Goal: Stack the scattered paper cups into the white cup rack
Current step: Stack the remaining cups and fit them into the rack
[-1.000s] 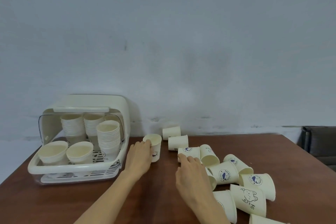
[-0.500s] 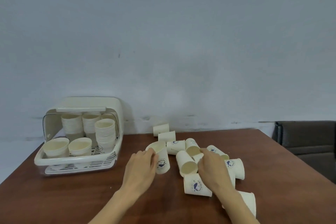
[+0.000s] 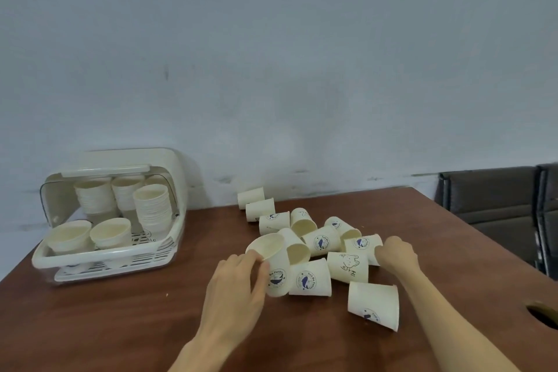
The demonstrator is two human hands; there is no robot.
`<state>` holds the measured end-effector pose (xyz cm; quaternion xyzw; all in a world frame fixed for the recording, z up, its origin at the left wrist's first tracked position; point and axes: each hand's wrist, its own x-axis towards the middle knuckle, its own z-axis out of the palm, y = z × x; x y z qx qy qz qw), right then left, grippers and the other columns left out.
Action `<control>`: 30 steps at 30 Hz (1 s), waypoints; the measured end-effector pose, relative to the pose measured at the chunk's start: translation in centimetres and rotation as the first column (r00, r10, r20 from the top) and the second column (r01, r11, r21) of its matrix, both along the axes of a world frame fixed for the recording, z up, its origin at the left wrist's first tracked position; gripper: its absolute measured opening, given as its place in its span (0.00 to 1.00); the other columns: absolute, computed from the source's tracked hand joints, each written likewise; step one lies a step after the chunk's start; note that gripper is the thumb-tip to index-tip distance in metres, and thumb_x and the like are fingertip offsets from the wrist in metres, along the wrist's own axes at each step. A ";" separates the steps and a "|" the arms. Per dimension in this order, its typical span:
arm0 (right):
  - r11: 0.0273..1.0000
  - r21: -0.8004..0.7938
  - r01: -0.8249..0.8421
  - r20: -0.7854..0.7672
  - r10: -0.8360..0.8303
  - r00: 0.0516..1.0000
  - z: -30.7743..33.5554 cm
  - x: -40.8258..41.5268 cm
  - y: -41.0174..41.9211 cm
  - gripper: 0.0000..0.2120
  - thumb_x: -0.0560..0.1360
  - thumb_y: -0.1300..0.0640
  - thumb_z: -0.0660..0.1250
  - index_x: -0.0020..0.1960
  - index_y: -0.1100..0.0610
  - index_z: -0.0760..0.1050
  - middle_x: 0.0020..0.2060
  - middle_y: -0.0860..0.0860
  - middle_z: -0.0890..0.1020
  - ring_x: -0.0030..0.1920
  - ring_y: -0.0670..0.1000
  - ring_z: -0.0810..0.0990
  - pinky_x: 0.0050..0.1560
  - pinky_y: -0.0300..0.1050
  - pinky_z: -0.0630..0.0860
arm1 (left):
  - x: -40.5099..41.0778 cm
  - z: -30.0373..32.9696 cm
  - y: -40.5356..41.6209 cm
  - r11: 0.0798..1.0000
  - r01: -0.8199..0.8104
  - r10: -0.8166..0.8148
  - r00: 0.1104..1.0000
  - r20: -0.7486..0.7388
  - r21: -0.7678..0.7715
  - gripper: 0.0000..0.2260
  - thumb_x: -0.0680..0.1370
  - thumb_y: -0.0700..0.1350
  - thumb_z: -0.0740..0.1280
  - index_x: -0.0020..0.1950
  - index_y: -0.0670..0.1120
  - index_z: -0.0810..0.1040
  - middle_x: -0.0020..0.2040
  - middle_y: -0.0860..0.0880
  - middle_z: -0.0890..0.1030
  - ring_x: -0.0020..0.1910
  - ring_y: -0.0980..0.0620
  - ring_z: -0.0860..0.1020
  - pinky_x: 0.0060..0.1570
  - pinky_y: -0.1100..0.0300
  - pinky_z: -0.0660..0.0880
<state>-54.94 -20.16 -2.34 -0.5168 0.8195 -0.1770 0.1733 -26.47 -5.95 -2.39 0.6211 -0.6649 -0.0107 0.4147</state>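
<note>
Head view: a brown wooden table carries everything, with dark padded chairs past its right edge. At the left edge sits the white plastic cup rack, lid raised, holding tall cup stacks at the back and two low ones in front. Scattered white paper cups lie mostly on their sides mid-table, toward the far edge, crowding one another. The left hand curls around a tilted whale-print cup. The right hand grips the rim of another printed cup, with a bear-print cup lying just beside it.
</note>
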 end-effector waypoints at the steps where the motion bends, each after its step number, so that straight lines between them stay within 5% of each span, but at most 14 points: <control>1: 1.000 -0.006 -0.003 0.019 0.003 1.000 -0.2 0.0 -0.1 0.06 0.74 0.62 0.58 0.49 0.61 0.70 0.54 0.60 0.77 0.52 0.61 0.76 0.53 0.52 0.75 | 0.0 -0.1 0.1 1.000 -0.002 0.002 1.000 0.002 0.006 0.05 0.79 0.53 0.62 0.43 0.56 0.73 0.34 0.57 0.71 0.37 0.55 0.70 0.39 0.60 0.68; 6: 0.998 -0.057 0.012 0.075 -0.008 0.997 -0.8 0.4 0.2 0.03 0.73 0.65 0.60 0.47 0.62 0.69 0.47 0.60 0.76 0.46 0.60 0.74 0.42 0.47 0.71 | 0.0 -0.1 0.4 1.000 -0.006 0.006 1.000 0.019 0.012 0.06 0.79 0.53 0.62 0.44 0.55 0.74 0.35 0.57 0.72 0.36 0.55 0.70 0.40 0.58 0.70; 12: 0.990 -0.138 0.043 0.074 -0.033 0.997 -0.5 0.1 0.1 0.11 0.72 0.63 0.60 0.52 0.65 0.76 0.49 0.62 0.79 0.48 0.63 0.78 0.43 0.47 0.72 | 0.0 0.4 1.1 1.000 0.002 -0.002 1.000 0.009 0.007 0.06 0.79 0.52 0.63 0.44 0.53 0.75 0.35 0.56 0.72 0.37 0.54 0.70 0.40 0.59 0.69; 19: 0.955 -0.294 0.018 -0.055 -0.036 0.998 1.7 0.6 1.6 0.09 0.75 0.62 0.57 0.48 0.61 0.77 0.44 0.60 0.78 0.44 0.63 0.76 0.41 0.48 0.71 | 0.1 0.1 2.0 1.000 0.014 -0.014 1.000 -0.018 0.028 0.06 0.79 0.52 0.61 0.44 0.54 0.74 0.35 0.57 0.70 0.37 0.56 0.69 0.40 0.60 0.68; 22: 0.912 -0.407 -0.053 -0.185 -0.026 0.982 2.9 1.4 2.7 0.09 0.76 0.63 0.56 0.40 0.60 0.73 0.37 0.57 0.77 0.39 0.60 0.73 0.38 0.49 0.72 | 0.3 0.2 2.3 1.000 0.017 -0.017 0.999 -0.028 0.021 0.06 0.79 0.52 0.61 0.44 0.53 0.74 0.35 0.57 0.71 0.37 0.56 0.69 0.41 0.60 0.67; 30: 0.685 -0.651 -0.328 -0.416 0.039 0.908 4.0 6.7 7.2 0.04 0.74 0.66 0.63 0.46 0.61 0.76 0.34 0.55 0.74 0.39 0.57 0.69 0.34 0.48 0.65 | 2.0 0.6 3.5 1.000 -0.006 0.006 0.999 -0.053 0.006 0.06 0.79 0.51 0.62 0.44 0.52 0.75 0.35 0.57 0.72 0.38 0.56 0.70 0.41 0.60 0.68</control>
